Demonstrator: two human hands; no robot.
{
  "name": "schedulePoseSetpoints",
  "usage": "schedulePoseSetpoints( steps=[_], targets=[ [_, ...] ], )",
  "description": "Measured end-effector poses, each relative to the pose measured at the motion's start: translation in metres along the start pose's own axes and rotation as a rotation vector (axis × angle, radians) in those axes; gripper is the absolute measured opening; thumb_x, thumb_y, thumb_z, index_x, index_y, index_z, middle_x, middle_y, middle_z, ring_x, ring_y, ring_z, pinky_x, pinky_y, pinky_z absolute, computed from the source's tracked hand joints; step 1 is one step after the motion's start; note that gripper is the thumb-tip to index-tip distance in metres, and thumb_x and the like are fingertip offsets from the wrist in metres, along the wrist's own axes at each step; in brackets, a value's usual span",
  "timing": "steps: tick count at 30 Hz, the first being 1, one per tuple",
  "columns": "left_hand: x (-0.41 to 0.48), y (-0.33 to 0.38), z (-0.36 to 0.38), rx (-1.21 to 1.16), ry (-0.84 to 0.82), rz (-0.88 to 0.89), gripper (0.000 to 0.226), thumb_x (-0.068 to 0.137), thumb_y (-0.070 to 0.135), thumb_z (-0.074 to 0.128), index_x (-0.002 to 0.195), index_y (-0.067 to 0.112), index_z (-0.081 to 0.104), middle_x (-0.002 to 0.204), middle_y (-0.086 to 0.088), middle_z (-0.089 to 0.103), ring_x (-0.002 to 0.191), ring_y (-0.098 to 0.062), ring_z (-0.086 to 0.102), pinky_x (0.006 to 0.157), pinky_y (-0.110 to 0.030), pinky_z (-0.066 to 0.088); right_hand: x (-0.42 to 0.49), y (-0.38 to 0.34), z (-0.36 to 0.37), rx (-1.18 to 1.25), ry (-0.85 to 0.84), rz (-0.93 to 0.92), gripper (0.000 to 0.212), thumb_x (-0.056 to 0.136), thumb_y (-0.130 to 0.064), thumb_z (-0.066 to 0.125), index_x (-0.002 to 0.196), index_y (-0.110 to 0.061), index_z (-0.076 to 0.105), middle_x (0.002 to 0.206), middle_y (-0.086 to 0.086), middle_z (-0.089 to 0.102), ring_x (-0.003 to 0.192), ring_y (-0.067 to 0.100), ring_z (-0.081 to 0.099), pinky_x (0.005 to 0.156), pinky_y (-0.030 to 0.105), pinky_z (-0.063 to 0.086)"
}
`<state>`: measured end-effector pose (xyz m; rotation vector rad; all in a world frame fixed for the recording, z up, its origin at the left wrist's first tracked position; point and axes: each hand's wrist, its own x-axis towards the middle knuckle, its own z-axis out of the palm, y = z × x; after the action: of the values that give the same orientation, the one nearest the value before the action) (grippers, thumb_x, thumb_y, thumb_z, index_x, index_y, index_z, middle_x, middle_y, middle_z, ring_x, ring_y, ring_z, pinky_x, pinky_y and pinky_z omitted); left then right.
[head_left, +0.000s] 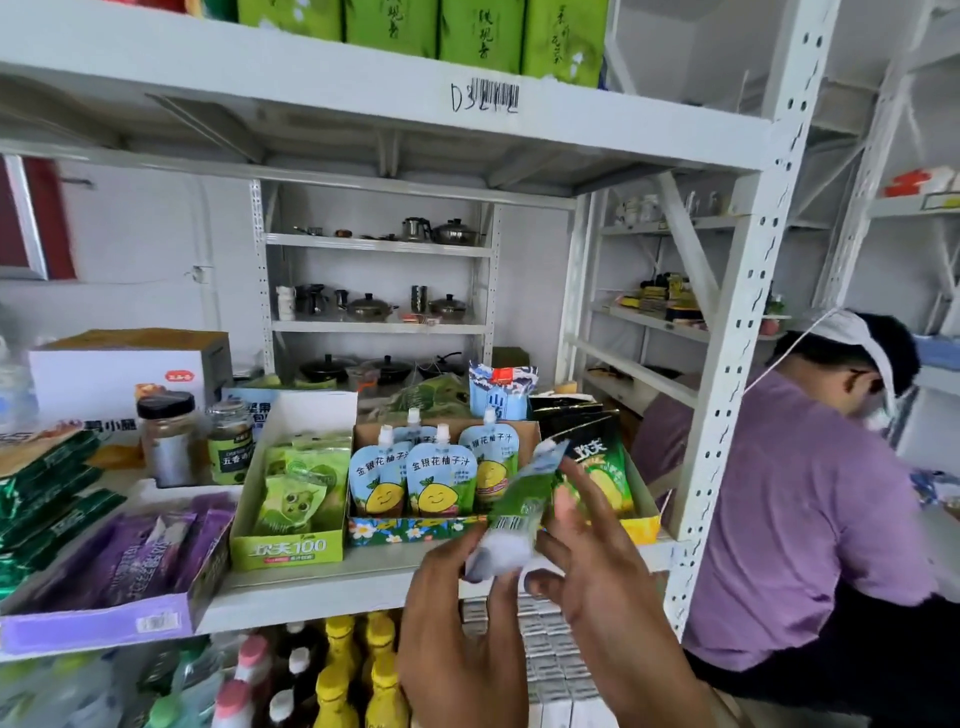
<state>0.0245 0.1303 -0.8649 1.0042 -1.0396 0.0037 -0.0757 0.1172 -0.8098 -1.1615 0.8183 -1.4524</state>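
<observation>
Both my hands hold one green and white drink pouch in front of the middle shelf. My left hand grips its lower white end, where the cap is. My right hand touches its right edge with the fingers spread and nearly straight. The pouch is tilted, its top pointing up and right. Behind it stands a flowered cardboard tray holding several upright blue spout pouches with a smiling yellow fruit on them. Right of that tray are green and yellow pouches.
A green box of green pouches and a purple box of purple packs sit to the left, with jars behind. Bottles fill the shelf below. A white upright post bounds the shelf; a person in a purple shirt bends beyond it.
</observation>
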Motion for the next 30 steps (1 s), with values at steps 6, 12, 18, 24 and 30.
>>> schedulePoseSetpoints(
  steps=[6, 12, 18, 24, 30],
  targets=[
    [0.012, -0.005, 0.039, -0.528, 0.031, -0.64, 0.021, 0.081, 0.03, 0.085, 0.079, 0.02, 0.066, 0.069, -0.009, 0.072, 0.061, -0.031, 0.069, 0.052, -0.034, 0.049, 0.051, 0.02, -0.014, -0.028, 0.125, 0.067, 0.048, 0.086, -0.037, 0.074, 0.129, -0.019, 0.063, 0.078, -0.002, 0.071, 0.055, 0.012, 0.053, 0.047, 0.022, 0.034],
    [0.032, -0.039, 0.05, -0.419, -0.488, -0.827, 0.02, 0.105, 0.023, 0.057, 0.099, 0.007, 0.068, 0.081, -0.008, 0.079, 0.064, -0.036, 0.075, 0.048, -0.027, 0.05, 0.126, 0.012, -0.025, -0.223, 0.031, -0.087, 0.018, 0.097, -0.018, 0.068, 0.113, -0.017, 0.075, 0.104, 0.002, 0.08, 0.089, 0.017, 0.077, 0.08, 0.035, 0.061],
    [0.087, -0.067, 0.024, -0.152, -0.46, -0.505, 0.016, 0.104, 0.008, 0.056, 0.097, 0.017, 0.067, 0.088, 0.002, 0.08, 0.063, -0.025, 0.076, 0.064, -0.038, 0.057, 0.199, 0.02, -0.049, -0.834, -0.045, -0.241, 0.012, 0.1, -0.027, 0.066, 0.094, -0.034, 0.075, 0.088, -0.013, 0.079, 0.079, 0.0, 0.07, 0.072, 0.022, 0.051],
    [0.203, -0.095, 0.052, 0.535, -0.446, 0.144, 0.019, 0.095, 0.019, 0.066, 0.11, 0.029, 0.069, 0.119, 0.005, 0.07, 0.101, -0.016, 0.068, 0.084, -0.039, 0.057, 0.209, 0.052, -0.059, -0.971, -0.176, -0.026, 0.016, 0.104, -0.023, 0.061, 0.089, -0.023, 0.065, 0.091, 0.007, 0.069, 0.074, 0.024, 0.069, 0.073, 0.045, 0.058],
    [0.234, -0.116, 0.092, 0.899, -0.882, -0.085, 0.031, 0.093, 0.022, 0.067, 0.122, 0.012, 0.062, 0.125, -0.013, 0.064, 0.114, -0.033, 0.063, 0.095, -0.044, 0.054, 0.209, 0.057, -0.056, -0.714, -0.132, 0.033, 0.008, 0.106, -0.01, 0.055, 0.111, -0.017, 0.056, 0.113, 0.015, 0.065, 0.078, 0.029, 0.076, 0.08, 0.044, 0.065]
  ],
)
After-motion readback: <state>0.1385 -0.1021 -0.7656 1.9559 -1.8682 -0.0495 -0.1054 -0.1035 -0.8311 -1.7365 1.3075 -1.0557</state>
